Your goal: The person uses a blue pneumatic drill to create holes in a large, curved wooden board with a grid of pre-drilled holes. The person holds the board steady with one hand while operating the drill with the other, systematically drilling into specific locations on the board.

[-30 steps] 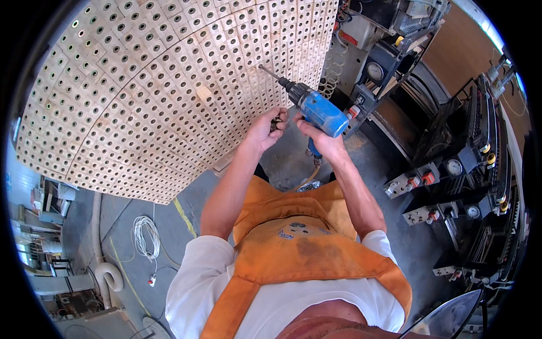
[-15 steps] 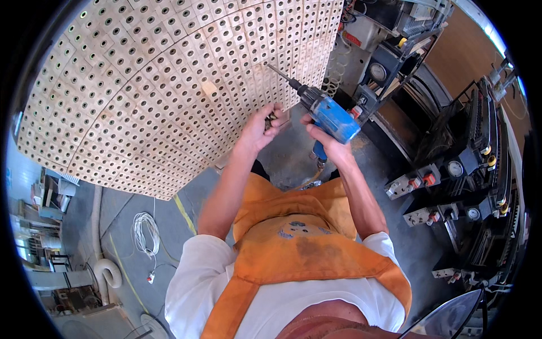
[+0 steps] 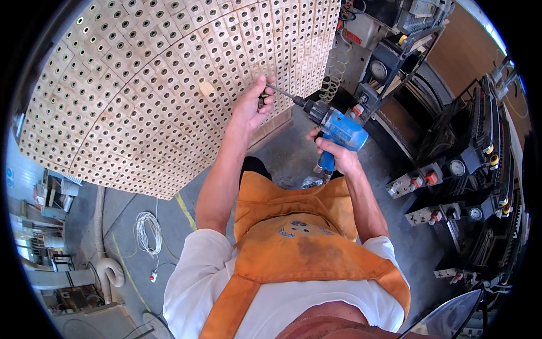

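Left hand (image 3: 253, 105) now higher, beside the bit (image 3: 283, 93); blue drill (image 3: 343, 130) farther right, lower

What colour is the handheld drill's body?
The drill body is blue, best seen in the head view.

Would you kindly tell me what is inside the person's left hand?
In the left hand, some small, dark, brassy-looking pieces show at its open side. The curled hand covers the rest, so their full shape and number cannot be told.
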Tool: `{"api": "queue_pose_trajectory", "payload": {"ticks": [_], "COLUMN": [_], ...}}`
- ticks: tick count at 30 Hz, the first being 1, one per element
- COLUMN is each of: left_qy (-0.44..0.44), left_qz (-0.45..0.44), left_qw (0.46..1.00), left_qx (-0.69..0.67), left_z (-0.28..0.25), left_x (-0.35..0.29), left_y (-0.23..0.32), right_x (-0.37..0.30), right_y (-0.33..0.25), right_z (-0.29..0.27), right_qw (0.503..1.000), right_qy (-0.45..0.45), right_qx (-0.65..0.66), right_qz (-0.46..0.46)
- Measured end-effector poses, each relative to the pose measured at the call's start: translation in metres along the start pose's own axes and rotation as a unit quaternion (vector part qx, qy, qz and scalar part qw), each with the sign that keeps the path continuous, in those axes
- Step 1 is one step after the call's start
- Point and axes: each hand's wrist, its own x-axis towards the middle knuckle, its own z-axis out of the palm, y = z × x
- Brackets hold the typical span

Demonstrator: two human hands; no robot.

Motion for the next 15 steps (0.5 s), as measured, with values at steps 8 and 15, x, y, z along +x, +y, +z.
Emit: {"api": "queue_pose_trajectory", "payload": {"ticks": [8,15], "left_qy": [0.007,0.002], "left_qz": [0.038,0.042], "left_qw": [0.999,0.998], "left_qx": [-0.024,-0.042], "left_z": [-0.007,-0.004], "left_x": [0.01,0.007], "left_y": [0.003,0.0], "right_x": [0.007,0.036], "right_y": [0.012,0.014], "right_z": [0.023,0.044], "right_qw": [0.993,0.996], "right_qy": [0.026,0.037], "right_qx": [-0.102,-0.06], "right_qz": [-0.051,-0.051]}}
